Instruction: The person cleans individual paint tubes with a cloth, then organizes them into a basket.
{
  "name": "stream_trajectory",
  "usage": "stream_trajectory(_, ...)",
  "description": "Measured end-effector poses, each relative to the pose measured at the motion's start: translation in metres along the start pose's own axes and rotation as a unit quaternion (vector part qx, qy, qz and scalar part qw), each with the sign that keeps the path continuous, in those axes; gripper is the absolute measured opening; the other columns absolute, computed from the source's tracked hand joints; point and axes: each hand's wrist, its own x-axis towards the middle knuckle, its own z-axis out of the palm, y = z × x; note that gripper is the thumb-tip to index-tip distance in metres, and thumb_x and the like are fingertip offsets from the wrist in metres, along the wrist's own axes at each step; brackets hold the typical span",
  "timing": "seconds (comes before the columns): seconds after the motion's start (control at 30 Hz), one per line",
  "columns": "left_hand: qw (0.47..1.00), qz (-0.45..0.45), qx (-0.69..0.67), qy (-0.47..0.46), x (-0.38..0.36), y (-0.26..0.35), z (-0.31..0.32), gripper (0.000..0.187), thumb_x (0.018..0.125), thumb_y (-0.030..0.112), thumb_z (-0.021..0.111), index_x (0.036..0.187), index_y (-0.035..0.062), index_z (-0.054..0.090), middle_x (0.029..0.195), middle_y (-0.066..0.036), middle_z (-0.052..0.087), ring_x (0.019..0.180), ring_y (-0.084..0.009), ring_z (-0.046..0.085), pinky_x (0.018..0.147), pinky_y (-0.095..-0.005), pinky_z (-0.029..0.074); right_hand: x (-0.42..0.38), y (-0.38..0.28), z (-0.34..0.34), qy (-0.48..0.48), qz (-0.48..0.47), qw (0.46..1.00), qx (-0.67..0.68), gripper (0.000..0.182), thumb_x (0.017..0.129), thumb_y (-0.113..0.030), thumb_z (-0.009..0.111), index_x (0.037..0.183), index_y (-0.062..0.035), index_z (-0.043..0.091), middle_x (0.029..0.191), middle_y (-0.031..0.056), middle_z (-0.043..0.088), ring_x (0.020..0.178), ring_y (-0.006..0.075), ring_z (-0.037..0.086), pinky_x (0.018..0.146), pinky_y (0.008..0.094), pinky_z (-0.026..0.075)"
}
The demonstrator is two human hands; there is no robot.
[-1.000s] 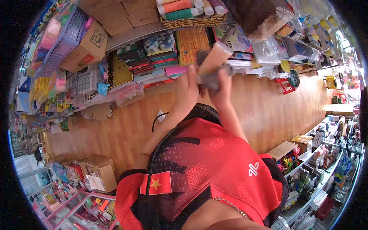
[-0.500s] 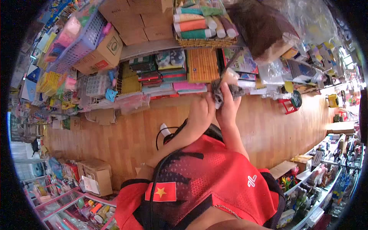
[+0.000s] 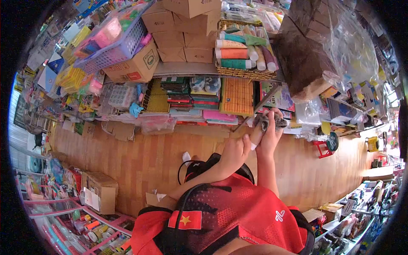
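Observation:
My right hand (image 3: 270, 135) is closed around a bunched dark grey cloth (image 3: 279, 123) and a beige tube (image 3: 256, 137) with a white cap, which points down toward me. Just left of the tube is my left hand (image 3: 236, 151), its fingers curled and one digit raised right beside the tube. Whatever its fingers may hold is hidden. Both hands are in front of the shelf edge, over the wooden floor. Ahead, a woven basket (image 3: 246, 74) holds several similar coloured tubes with white caps.
Stacked cardboard boxes (image 3: 199, 55) and a purple plastic basket (image 3: 111, 57) stand on the shelf ahead. Notebooks (image 3: 237, 97) fill the level below. A brown carton (image 3: 304, 59) under clear plastic is at right. A red stool (image 3: 324, 148) stands on the wooden floor (image 3: 306, 178).
The view has tilted, so the shelf sits lower and further right. The tube's cap end now shows clear of the cloth, and my left hand has come slightly away from the cloth.

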Motion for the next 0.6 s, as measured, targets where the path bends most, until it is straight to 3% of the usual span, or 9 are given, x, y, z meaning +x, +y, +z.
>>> stream_trajectory(0.07, 1.0, -0.015, -0.014, -0.007, 0.002, 0.001, -0.003, 0.035, 0.091, 0.016, 0.034, 0.068, -0.003, 0.05, 0.058, -0.026, 0.05, 0.057, -0.0432, 0.053, 0.05, -0.047, 0.039, 0.003, 0.002, 0.004, 0.02, -0.013, 1.0, 0.0, 0.009, 0.089, -0.007, 0.051, 0.097, -0.0046, 0.049, 0.093, 0.0013, 0.05, 0.08, 0.0079, 0.047, 0.072, 0.0223, 0.04)
stream_trajectory(0.13, 0.998, 0.023, -0.005, 0.056, 0.006, 0.007, -0.008, 0.039, 0.092, 0.017, 0.036, 0.059, -0.0013, 0.05, 0.054, -0.025, 0.051, 0.051, -0.0403, 0.053, 0.046, -0.0463, 0.041, 0.011, 0.002, 0.007, -0.014, -0.198, 0.962, -0.185, 0.008, 0.09, -0.007, 0.048, 0.097, -0.0025, 0.051, 0.093, 0.0012, 0.051, 0.082, 0.0089, 0.047, 0.074, 0.0227, 0.039)
stream_trajectory(0.27, 0.997, 0.007, -0.035, 0.063, 0.014, -0.01, -0.008, 0.037, 0.093, 0.02, 0.037, 0.07, -0.0041, 0.054, 0.053, -0.022, 0.051, 0.049, -0.0389, 0.052, 0.045, -0.0428, 0.041, 0.018, -0.003, 0.017, -0.036, -0.225, 0.952, -0.204, 0.01, 0.091, -0.006, 0.046, 0.098, -0.0019, 0.051, 0.091, 0.0041, 0.053, 0.089, 0.0126, 0.049, 0.081, 0.0263, 0.039)
stream_trajectory(0.33, 0.927, -0.177, -0.327, -0.044, 0.028, 0.011, -0.025, 0.037, 0.092, 0.028, 0.043, 0.086, -0.0066, 0.055, 0.052, -0.018, 0.05, 0.043, -0.0377, 0.048, 0.044, -0.0393, 0.041, 0.021, -0.011, 0.026, -0.042, -0.314, 0.901, -0.295, 0.01, 0.09, -0.003, 0.044, 0.096, -0.001, 0.052, 0.092, 0.0044, 0.053, 0.087, 0.0139, 0.05, 0.081, 0.0275, 0.039)
stream_trajectory(0.37, 0.927, -0.178, -0.327, -0.048, 0.035, 0.009, -0.026, 0.037, 0.092, 0.028, 0.043, 0.086, -0.0066, 0.055, 0.052, -0.018, 0.05, 0.043, -0.0377, 0.048, 0.044, -0.0393, 0.041, 0.025, -0.011, 0.027, -0.038, -0.314, 0.901, -0.296, 0.01, 0.09, -0.003, 0.044, 0.096, -0.001, 0.052, 0.092, 0.0044, 0.053, 0.087, 0.0139, 0.05, 0.081, 0.0275, 0.039)
stream_trajectory(0.47, 0.955, -0.128, -0.252, -0.089, 0.055, 0.001, -0.023, 0.045, 0.089, 0.036, 0.049, 0.101, -0.007, 0.052, 0.055, -0.015, 0.051, 0.046, -0.0341, 0.05, 0.048, -0.0363, 0.041, 0.038, -0.008, 0.03, -0.036, -0.351, 0.884, -0.307, 0.009, 0.089, -0.003, 0.044, 0.092, -0.0012, 0.052, 0.09, 0.004, 0.052, 0.085, 0.0139, 0.049, 0.079, 0.0272, 0.039)
stream_trajectory(0.53, 0.975, 0.093, -0.201, -0.003, 0.077, -0.008, -0.018, 0.047, 0.086, 0.038, 0.054, 0.1, -0.0067, 0.052, 0.062, -0.018, 0.052, 0.055, -0.0334, 0.054, 0.053, -0.0366, 0.042, 0.058, -0.01, 0.032, -0.011, -0.315, 0.92, -0.231, 0.008, 0.088, -0.004, 0.045, 0.09, -0.0021, 0.052, 0.088, 0.0036, 0.051, 0.082, 0.0129, 0.047, 0.077, 0.026, 0.038)
stream_trajectory(0.57, 0.976, 0.051, -0.196, -0.077, 0.087, -0.007, -0.028, 0.045, 0.086, 0.037, 0.054, 0.098, -0.0059, 0.052, 0.069, -0.02, 0.054, 0.064, -0.0335, 0.056, 0.056, -0.0359, 0.042, 0.065, -0.012, 0.034, 0.01, -0.296, 0.93, -0.218, 0.007, 0.088, -0.008, 0.044, 0.091, -0.0038, 0.05, 0.086, 0.0024, 0.049, 0.08, 0.0108, 0.045, 0.075, 0.0244, 0.037)
stream_trajectory(0.6, 0.975, 0.052, -0.199, -0.08, 0.098, -0.006, -0.032, 0.045, 0.086, 0.037, 0.054, 0.098, -0.0059, 0.052, 0.069, -0.02, 0.054, 0.064, -0.0335, 0.056, 0.056, -0.0359, 0.042, 0.072, -0.014, 0.036, 0.013, -0.298, 0.929, -0.22, 0.007, 0.088, -0.008, 0.044, 0.091, -0.0038, 0.05, 0.086, 0.0024, 0.049, 0.08, 0.0108, 0.045, 0.075, 0.0244, 0.037)
